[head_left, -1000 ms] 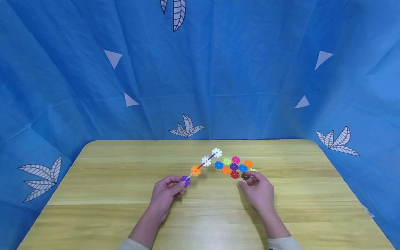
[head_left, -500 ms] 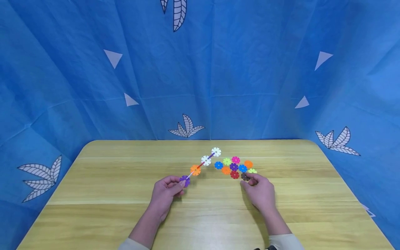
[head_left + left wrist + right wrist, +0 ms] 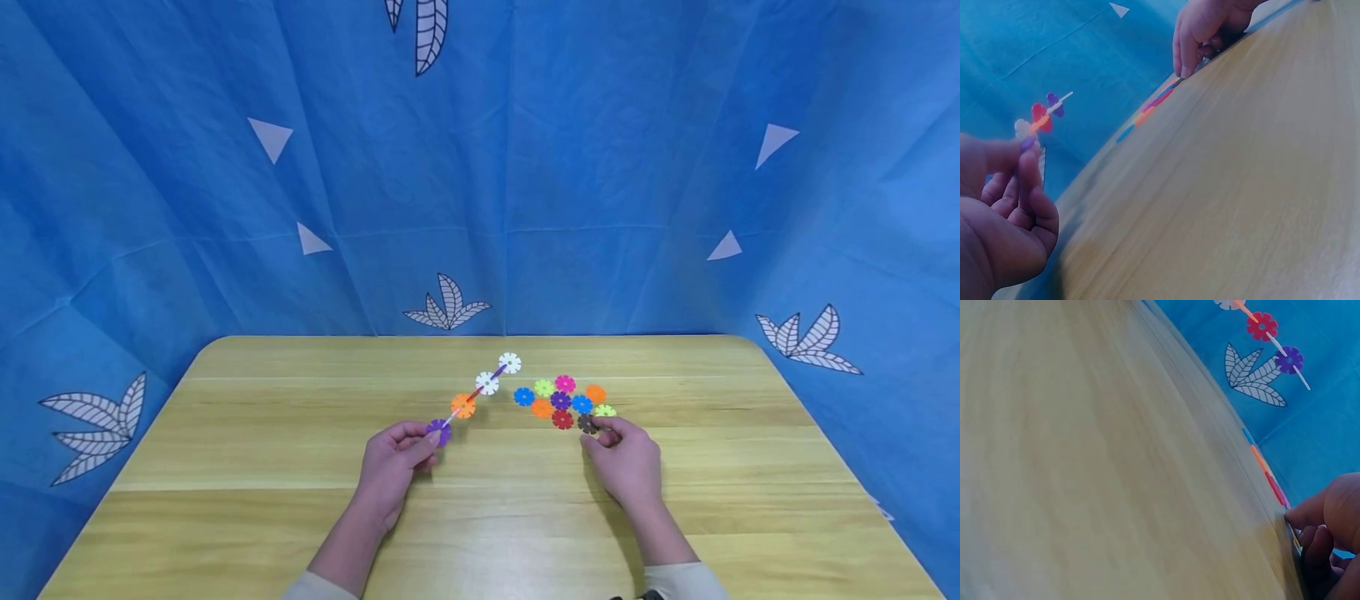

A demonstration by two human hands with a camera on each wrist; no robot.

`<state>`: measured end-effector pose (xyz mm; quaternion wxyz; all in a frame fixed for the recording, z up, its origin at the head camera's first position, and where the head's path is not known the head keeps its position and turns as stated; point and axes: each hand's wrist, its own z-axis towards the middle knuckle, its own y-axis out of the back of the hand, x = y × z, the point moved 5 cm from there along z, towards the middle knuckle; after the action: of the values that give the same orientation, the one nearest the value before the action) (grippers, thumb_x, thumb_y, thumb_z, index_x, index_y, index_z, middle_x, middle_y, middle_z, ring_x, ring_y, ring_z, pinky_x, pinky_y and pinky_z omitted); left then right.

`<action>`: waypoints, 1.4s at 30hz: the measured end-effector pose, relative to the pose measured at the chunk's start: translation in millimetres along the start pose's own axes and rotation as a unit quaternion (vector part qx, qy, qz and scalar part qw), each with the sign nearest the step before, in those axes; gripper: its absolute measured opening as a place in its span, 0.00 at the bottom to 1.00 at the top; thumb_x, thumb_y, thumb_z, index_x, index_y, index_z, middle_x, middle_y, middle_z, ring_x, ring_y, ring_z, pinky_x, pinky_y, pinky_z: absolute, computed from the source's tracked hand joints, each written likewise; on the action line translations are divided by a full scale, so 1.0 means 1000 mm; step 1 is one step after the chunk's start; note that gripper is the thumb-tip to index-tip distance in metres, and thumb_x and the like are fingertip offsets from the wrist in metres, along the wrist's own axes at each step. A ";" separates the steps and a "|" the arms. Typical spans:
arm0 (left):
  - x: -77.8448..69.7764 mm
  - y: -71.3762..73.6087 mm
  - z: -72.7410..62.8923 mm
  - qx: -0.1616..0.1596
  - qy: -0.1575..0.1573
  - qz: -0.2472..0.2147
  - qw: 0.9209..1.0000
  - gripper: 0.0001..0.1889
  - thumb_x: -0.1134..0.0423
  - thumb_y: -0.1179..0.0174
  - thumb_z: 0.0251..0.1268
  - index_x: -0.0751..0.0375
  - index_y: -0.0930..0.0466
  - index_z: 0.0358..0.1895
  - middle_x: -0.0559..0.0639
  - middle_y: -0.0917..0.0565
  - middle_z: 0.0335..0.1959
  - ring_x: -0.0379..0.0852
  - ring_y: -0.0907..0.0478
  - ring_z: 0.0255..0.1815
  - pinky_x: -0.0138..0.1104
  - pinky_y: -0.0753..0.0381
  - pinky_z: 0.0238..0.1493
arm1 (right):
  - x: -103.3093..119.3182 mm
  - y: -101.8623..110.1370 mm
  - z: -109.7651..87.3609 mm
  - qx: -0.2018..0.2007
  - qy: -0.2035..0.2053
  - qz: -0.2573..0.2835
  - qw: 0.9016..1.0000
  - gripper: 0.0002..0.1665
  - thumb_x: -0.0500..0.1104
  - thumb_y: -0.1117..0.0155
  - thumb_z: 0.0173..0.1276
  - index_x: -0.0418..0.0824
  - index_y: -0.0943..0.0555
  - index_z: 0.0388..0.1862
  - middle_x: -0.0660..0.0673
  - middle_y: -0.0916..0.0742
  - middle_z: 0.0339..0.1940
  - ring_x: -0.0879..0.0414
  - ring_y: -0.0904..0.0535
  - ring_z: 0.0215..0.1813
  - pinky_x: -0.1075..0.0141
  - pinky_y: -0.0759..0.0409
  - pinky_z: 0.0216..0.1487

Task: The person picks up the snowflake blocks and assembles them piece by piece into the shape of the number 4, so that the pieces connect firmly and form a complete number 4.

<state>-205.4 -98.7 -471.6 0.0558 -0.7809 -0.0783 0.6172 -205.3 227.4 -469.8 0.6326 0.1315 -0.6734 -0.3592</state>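
My left hand (image 3: 393, 467) pinches the purple notched plastic disc (image 3: 439, 432) at the near end of a chain of interlocking snowflake discs. From there the chain slants up and away, with an orange disc (image 3: 463, 406), a white disc (image 3: 487, 383) and another white disc (image 3: 510, 362) facing me. Others between them stand edge-on; the left wrist view shows the chain raised above the table. My right hand (image 3: 626, 465) has its thumb and index finger at the edges of a black notched disc (image 3: 587, 423) on the table, partly covering it.
Loose discs lie flat in a cluster beside my right fingers, among them a red disc (image 3: 562, 419), a blue disc (image 3: 524, 397) and a pink disc (image 3: 565, 383). The wooden table (image 3: 300, 450) ends at a blue curtain (image 3: 600, 167) behind.
The chain in my left hand has shifted slightly left. My right thumb has moved a little right, closer to the index finger at the black disc. The loose discs have stayed put.
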 end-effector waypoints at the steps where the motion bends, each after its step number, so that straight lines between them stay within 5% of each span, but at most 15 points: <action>1: 0.000 0.000 0.000 0.000 0.000 0.000 1.000 0.08 0.72 0.34 0.63 0.72 0.20 0.42 0.59 0.14 0.37 0.45 0.20 0.30 0.35 0.15 0.38 | 0.000 -0.001 0.000 0.002 -0.001 -0.001 1.000 0.16 0.39 0.26 0.60 0.36 0.13 0.46 0.49 0.18 0.25 0.54 0.26 0.28 0.63 0.28 0.30; 24: 0.003 -0.003 0.001 0.008 -0.008 0.002 1.000 0.09 0.70 0.33 0.62 0.72 0.20 0.42 0.58 0.15 0.35 0.46 0.20 0.30 0.34 0.15 0.36 | -0.001 -0.003 0.004 0.034 -0.004 -0.018 0.999 0.18 0.41 0.27 0.62 0.36 0.15 0.50 0.49 0.20 0.25 0.53 0.28 0.26 0.62 0.31 0.27; 35: 0.003 -0.003 0.001 0.012 -0.015 -0.002 1.000 0.10 0.71 0.33 0.62 0.73 0.20 0.42 0.58 0.15 0.34 0.44 0.20 0.28 0.32 0.16 0.34 | -0.001 -0.001 0.005 0.064 -0.053 -0.014 0.996 0.17 0.43 0.26 0.62 0.37 0.18 0.46 0.46 0.20 0.28 0.51 0.27 0.30 0.61 0.30 0.32; 42: 0.002 -0.003 0.001 0.006 -0.010 0.003 1.000 0.10 0.70 0.32 0.62 0.73 0.21 0.43 0.58 0.14 0.35 0.45 0.20 0.28 0.33 0.16 0.34 | -0.003 0.000 0.001 0.063 -0.049 0.000 0.997 0.12 0.41 0.25 0.60 0.37 0.19 0.37 0.46 0.18 0.29 0.51 0.24 0.32 0.60 0.27 0.35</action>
<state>-206.0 -95.3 -473.4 0.0582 -0.7747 -0.0726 0.6255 -206.4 229.1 -471.9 0.5895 0.1531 -0.7250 -0.3217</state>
